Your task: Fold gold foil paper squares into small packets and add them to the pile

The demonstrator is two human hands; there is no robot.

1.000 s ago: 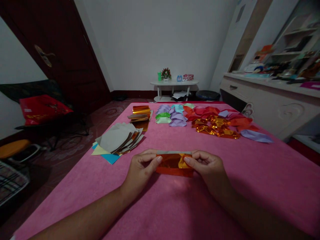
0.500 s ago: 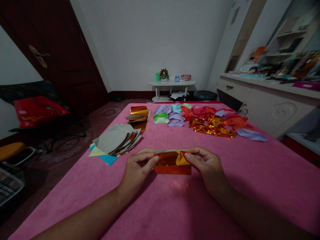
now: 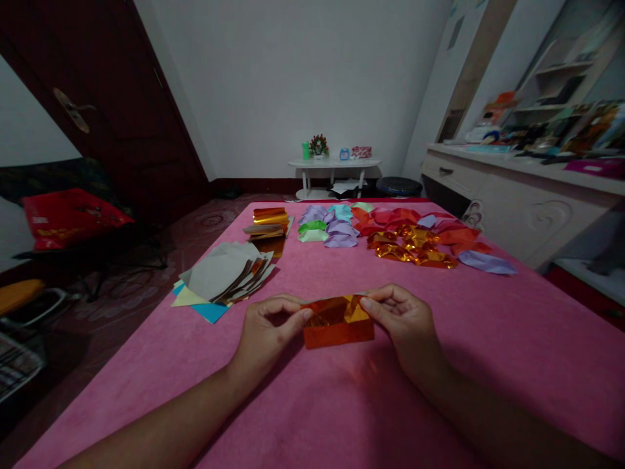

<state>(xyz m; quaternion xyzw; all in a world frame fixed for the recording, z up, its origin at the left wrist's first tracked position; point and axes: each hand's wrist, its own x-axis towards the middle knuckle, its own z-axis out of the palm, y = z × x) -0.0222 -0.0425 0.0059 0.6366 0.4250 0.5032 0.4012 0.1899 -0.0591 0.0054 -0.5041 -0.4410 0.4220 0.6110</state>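
Note:
A folded sheet of shiny orange-gold foil paper (image 3: 336, 332) is held up between my two hands, just above the pink tabletop (image 3: 312, 410). My left hand (image 3: 273, 329) pinches its left end, thumb in front and fingers behind. At the right end, my right hand (image 3: 403, 326) grips it the same way, thumb on the upper corner. The foil has a band folded along its lower part and creases near both thumbs. The fingertips behind the paper are partly hidden.
Left of my hands lies a fanned stack of grey-backed sheets (image 3: 219, 270) over blue and yellow paper. Behind it sit folded gold strips (image 3: 270, 218). Folded purple papers (image 3: 342, 233), red ones and shiny gold ones (image 3: 415, 246) spread across the table's far side.
The foil paper's lower edge has dropped slightly and tilted, its right side a little higher. Both hands keep their hold. The whole view has shifted slightly.

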